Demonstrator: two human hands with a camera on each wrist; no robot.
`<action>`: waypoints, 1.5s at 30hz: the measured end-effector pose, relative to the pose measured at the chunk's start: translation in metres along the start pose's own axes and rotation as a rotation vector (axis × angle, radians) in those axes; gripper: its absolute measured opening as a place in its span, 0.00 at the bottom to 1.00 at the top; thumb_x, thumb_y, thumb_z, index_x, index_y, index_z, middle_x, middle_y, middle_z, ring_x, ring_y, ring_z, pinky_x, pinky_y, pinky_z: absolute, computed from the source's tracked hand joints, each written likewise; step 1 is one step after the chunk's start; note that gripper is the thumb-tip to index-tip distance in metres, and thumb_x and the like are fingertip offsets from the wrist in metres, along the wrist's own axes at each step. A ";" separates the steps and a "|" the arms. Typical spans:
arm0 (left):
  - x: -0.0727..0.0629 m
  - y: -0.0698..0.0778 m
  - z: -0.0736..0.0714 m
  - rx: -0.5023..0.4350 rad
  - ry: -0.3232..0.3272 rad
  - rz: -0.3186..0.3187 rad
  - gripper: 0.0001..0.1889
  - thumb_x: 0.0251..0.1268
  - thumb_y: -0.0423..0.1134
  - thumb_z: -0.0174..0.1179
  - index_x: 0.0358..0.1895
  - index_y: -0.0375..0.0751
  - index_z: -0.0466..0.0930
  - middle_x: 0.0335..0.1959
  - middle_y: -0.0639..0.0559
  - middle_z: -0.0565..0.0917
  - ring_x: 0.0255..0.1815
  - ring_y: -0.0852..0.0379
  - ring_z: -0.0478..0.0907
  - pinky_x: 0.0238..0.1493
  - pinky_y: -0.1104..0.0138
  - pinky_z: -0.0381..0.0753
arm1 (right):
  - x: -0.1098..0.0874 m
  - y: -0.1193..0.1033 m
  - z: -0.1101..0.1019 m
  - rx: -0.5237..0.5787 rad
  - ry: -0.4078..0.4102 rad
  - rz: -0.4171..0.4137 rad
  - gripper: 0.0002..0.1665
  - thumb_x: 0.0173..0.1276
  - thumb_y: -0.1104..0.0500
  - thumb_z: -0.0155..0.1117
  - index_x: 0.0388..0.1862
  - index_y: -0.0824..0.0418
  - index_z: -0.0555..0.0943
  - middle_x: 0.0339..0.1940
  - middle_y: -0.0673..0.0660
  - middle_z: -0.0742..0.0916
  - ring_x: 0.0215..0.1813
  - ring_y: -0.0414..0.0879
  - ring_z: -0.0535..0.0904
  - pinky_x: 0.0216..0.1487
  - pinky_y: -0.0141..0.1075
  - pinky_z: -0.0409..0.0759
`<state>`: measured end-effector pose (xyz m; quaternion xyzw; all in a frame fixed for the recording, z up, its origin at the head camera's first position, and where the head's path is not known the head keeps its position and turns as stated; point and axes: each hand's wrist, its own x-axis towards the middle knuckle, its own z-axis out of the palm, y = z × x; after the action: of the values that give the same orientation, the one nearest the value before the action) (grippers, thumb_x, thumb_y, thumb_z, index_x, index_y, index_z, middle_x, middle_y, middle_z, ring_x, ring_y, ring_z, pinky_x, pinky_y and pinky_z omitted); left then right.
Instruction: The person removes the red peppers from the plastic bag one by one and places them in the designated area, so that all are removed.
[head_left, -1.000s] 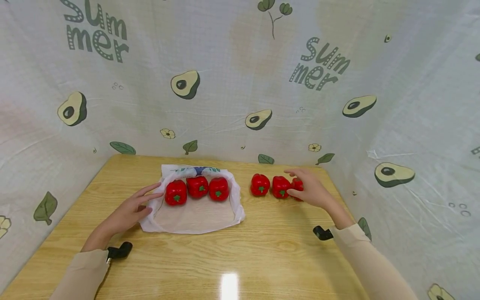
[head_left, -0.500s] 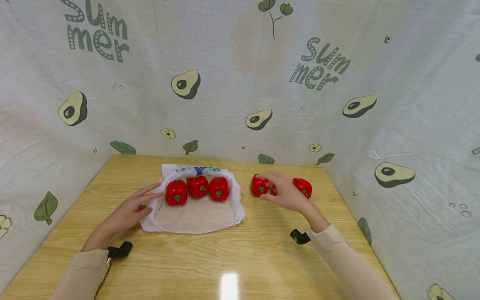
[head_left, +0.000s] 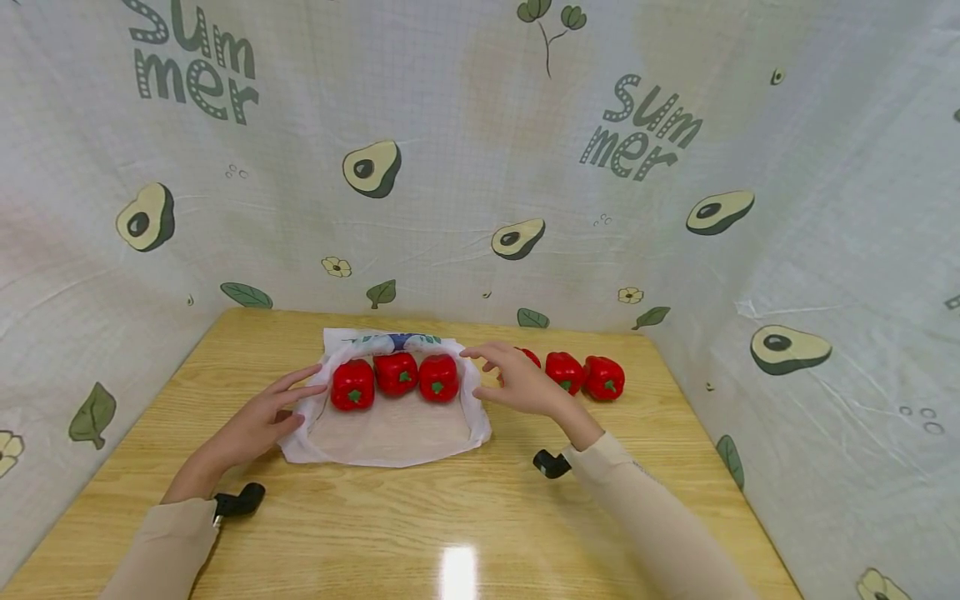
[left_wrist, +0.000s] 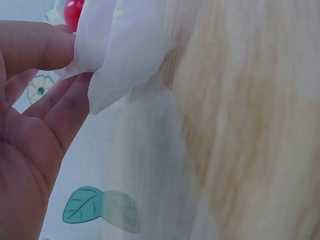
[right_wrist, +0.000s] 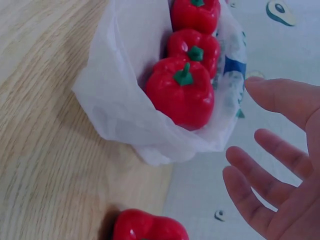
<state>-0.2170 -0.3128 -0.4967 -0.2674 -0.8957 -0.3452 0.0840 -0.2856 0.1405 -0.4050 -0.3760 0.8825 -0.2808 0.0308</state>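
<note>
Wooden bench (head_left: 450, 517) fills the lower frame. Left hand (head_left: 258, 421) pinches the left rim of the bag (head_left: 390, 433) at centre; the film looks thin, soft and slippery, best held at the rim. Right hand (head_left: 517, 383), fingers spread and holding nothing, hovers by its right rim. Three peppers (head_left: 396, 373) sit inside; more loose peppers (head_left: 585, 375) lie to the right.

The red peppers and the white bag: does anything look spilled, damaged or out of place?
Nothing stands out. Three red peppers sit in a row inside the white bag; three more stand in a row on the table.
</note>
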 end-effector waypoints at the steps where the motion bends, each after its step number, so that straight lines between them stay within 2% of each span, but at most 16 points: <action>1: 0.000 0.000 0.000 -0.001 0.002 0.001 0.31 0.66 0.19 0.66 0.72 0.41 0.79 0.82 0.39 0.65 0.77 0.44 0.64 0.58 0.83 0.73 | 0.003 -0.001 0.001 0.006 -0.007 0.000 0.37 0.71 0.60 0.76 0.76 0.58 0.75 0.72 0.61 0.79 0.60 0.58 0.83 0.56 0.56 0.86; 5: 0.000 -0.001 0.000 -0.007 -0.004 -0.013 0.31 0.66 0.19 0.66 0.73 0.42 0.79 0.83 0.41 0.65 0.77 0.38 0.64 0.59 0.84 0.70 | 0.016 -0.002 0.007 0.007 -0.041 0.008 0.36 0.70 0.61 0.75 0.76 0.59 0.75 0.72 0.60 0.78 0.60 0.59 0.82 0.57 0.56 0.85; 8: 0.000 -0.001 0.000 -0.010 -0.008 -0.021 0.32 0.67 0.20 0.65 0.73 0.42 0.78 0.83 0.41 0.64 0.76 0.35 0.64 0.60 0.85 0.68 | 0.026 0.000 0.011 -0.018 -0.071 0.014 0.36 0.71 0.61 0.75 0.76 0.58 0.75 0.72 0.59 0.78 0.61 0.58 0.82 0.57 0.52 0.85; 13: 0.000 -0.002 0.000 -0.007 -0.005 -0.018 0.32 0.67 0.20 0.66 0.73 0.42 0.79 0.83 0.41 0.64 0.77 0.39 0.64 0.60 0.86 0.68 | 0.039 0.002 0.016 -0.050 -0.114 0.030 0.37 0.71 0.60 0.75 0.78 0.56 0.75 0.71 0.58 0.79 0.63 0.58 0.82 0.59 0.46 0.85; 18: -0.001 -0.002 0.000 -0.004 0.002 0.000 0.32 0.66 0.19 0.66 0.72 0.41 0.79 0.82 0.40 0.65 0.76 0.42 0.65 0.55 0.82 0.75 | 0.050 0.001 0.018 -0.070 -0.155 0.052 0.37 0.71 0.61 0.75 0.77 0.56 0.75 0.72 0.60 0.79 0.61 0.57 0.83 0.57 0.44 0.86; 23: -0.001 -0.002 0.000 -0.001 0.003 0.002 0.32 0.66 0.19 0.66 0.73 0.42 0.79 0.83 0.40 0.65 0.78 0.45 0.64 0.58 0.84 0.71 | 0.060 -0.001 0.022 -0.122 -0.192 0.068 0.36 0.71 0.61 0.75 0.77 0.52 0.76 0.68 0.57 0.81 0.56 0.55 0.82 0.53 0.38 0.85; 28: 0.000 -0.002 0.001 -0.004 0.001 0.005 0.32 0.66 0.19 0.66 0.73 0.42 0.79 0.83 0.40 0.65 0.76 0.37 0.65 0.59 0.86 0.69 | 0.068 -0.002 0.024 -0.204 -0.231 0.077 0.35 0.72 0.59 0.74 0.77 0.50 0.77 0.67 0.54 0.81 0.54 0.51 0.80 0.52 0.35 0.83; 34: 0.000 -0.001 0.001 -0.023 -0.005 0.000 0.31 0.66 0.19 0.66 0.72 0.42 0.79 0.83 0.39 0.64 0.75 0.30 0.64 0.62 0.86 0.65 | 0.074 -0.003 0.027 -0.240 -0.252 0.084 0.35 0.72 0.59 0.74 0.77 0.50 0.76 0.72 0.56 0.79 0.63 0.53 0.80 0.60 0.42 0.84; 40: 0.000 -0.001 0.001 -0.009 -0.004 -0.006 0.32 0.66 0.19 0.66 0.72 0.42 0.79 0.83 0.40 0.64 0.74 0.32 0.65 0.58 0.84 0.71 | 0.079 -0.003 0.032 -0.245 -0.289 0.085 0.37 0.73 0.59 0.74 0.78 0.48 0.74 0.77 0.54 0.77 0.73 0.51 0.74 0.70 0.46 0.79; 45: 0.000 -0.001 0.001 -0.002 0.000 0.002 0.31 0.66 0.19 0.66 0.72 0.41 0.79 0.82 0.40 0.65 0.75 0.34 0.65 0.58 0.83 0.73 | 0.082 -0.002 0.037 -0.268 -0.309 0.084 0.38 0.74 0.59 0.73 0.81 0.49 0.72 0.79 0.54 0.74 0.76 0.52 0.72 0.73 0.48 0.77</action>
<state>-0.2176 -0.3130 -0.4979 -0.2682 -0.8952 -0.3458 0.0838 -0.3332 0.0665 -0.4220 -0.3783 0.9116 -0.0982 0.1273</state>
